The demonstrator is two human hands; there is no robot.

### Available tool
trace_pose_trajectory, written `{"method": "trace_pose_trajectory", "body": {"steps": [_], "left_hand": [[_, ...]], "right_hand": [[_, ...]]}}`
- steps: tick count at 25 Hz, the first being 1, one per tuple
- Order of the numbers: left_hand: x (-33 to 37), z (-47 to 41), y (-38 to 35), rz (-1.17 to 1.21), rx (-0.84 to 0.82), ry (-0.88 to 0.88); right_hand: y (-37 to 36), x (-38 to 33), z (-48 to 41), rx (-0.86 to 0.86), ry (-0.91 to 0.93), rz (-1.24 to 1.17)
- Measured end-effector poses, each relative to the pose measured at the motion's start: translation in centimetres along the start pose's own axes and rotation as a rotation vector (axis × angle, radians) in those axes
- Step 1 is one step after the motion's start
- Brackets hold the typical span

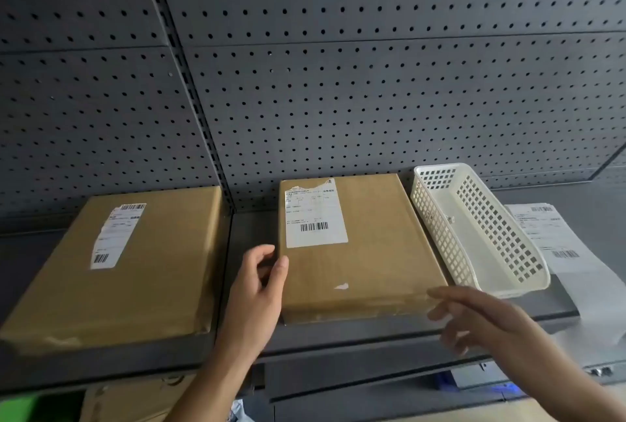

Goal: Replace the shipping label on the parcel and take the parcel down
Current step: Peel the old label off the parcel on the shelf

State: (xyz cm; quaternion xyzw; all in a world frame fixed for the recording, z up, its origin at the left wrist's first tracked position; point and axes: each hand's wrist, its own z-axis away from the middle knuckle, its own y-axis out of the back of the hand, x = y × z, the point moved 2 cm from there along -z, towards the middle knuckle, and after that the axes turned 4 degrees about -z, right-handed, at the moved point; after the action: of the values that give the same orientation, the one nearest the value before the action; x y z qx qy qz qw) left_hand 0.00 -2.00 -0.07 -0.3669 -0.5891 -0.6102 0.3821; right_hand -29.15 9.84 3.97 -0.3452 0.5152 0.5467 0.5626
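A flat brown parcel [366,252] lies on the grey shelf [338,330] in the middle. A white shipping label [315,215] with a barcode is stuck on its top left; the label's upper edge is torn. My left hand [261,286] rests against the parcel's left edge, thumb on top and fingers curled at the side. My right hand [474,320] hovers blurred at the parcel's near right corner, fingers spread, holding nothing. Loose white label sheets [548,235] lie at the right of the shelf.
A second brown parcel [128,269] with its own label lies at the left. A white perforated plastic basket [481,228] stands between the middle parcel and the label sheets. Grey pegboard [338,83] backs the shelf. Cardboard and a green object show on the level below.
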Motion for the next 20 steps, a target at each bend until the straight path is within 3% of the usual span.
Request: {"method": "trace_pose_trajectory", "body": {"steps": [5,15,20], "left_hand": [[1.2,-1.2,-1.1,-0.03,-0.125,0.104],[2.2,-1.8,-3.2,-0.023,-0.067,0.216],[1.9,-2.0,-3.5,-0.007,-0.029,0.241]], "right_hand": [[0.2,-2.0,-4.1,-0.054,0.129,0.195],[-5.8,-7.0,-18.2,-0.211,0.538,0.681],[-12.1,-8.1,-23.8,-0.364,0.588,0.835]]}}
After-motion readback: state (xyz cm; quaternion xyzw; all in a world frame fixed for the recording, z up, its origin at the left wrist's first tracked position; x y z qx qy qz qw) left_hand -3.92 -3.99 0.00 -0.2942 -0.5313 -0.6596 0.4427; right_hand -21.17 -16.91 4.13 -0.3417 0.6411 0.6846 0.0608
